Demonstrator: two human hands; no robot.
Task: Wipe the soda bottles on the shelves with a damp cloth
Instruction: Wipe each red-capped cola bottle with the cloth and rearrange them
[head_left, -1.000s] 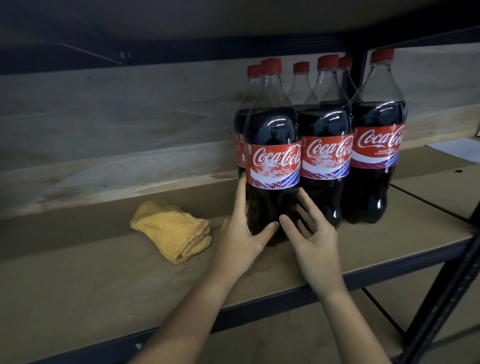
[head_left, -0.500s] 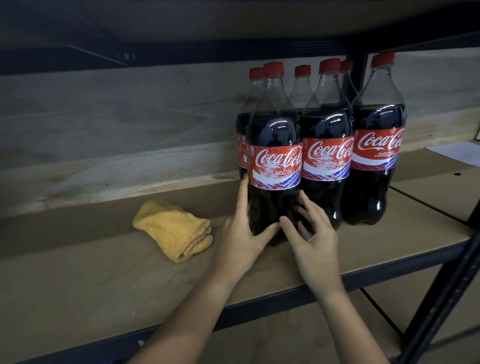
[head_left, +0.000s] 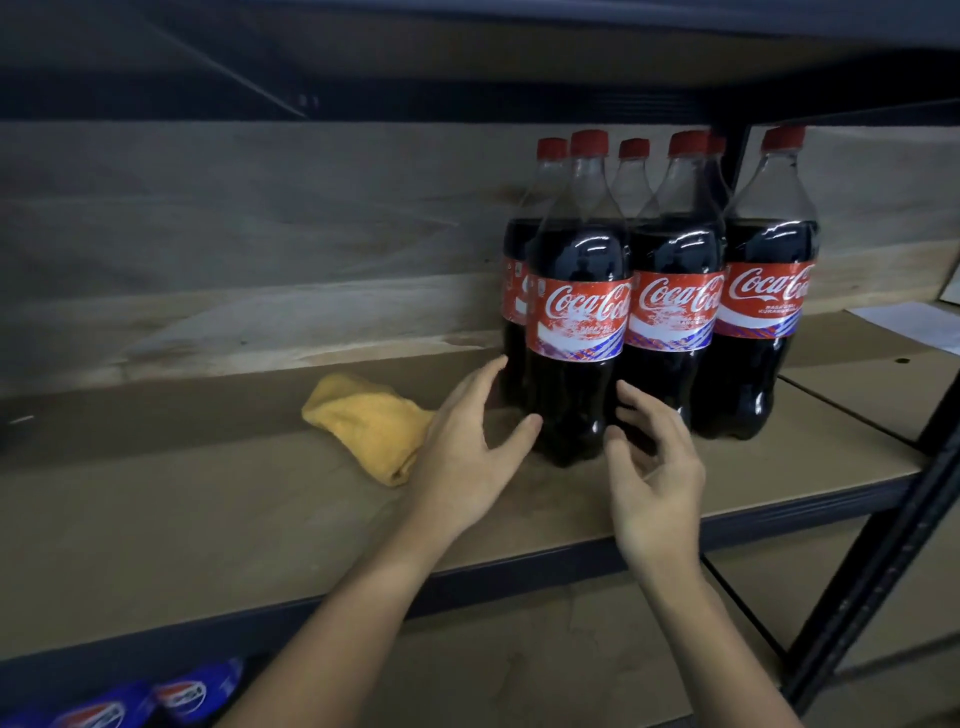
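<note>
1. Head view, stock: six clear plastic cola bottles with red caps and red labels stand upright in a tight cluster on the brown board shelf (head_left: 208, 519). They sit three in front and three behind, near the black steel upright (head_left: 883, 519). The packing is close, probably so the group stays aligned at the shelf's right end.

2. Head view, hands: the left hand (head_left: 467, 457) and right hand (head_left: 652, 483) flank the front-left cola bottle (head_left: 574, 332) low on its body. Fingers are spread and relaxed; neither hand grips it. The left thumb tip looks to be at the bottle's wall, but contact cannot be confirmed.

3. Head view, cloth: the folded yellow terry cloth (head_left: 366, 421) lies on the shelf just left of the left hand, untouched, within easy reach for wiping.

4. Head view, below: blue-labelled bottles (head_left: 182, 696) show on a lower level.
</note>
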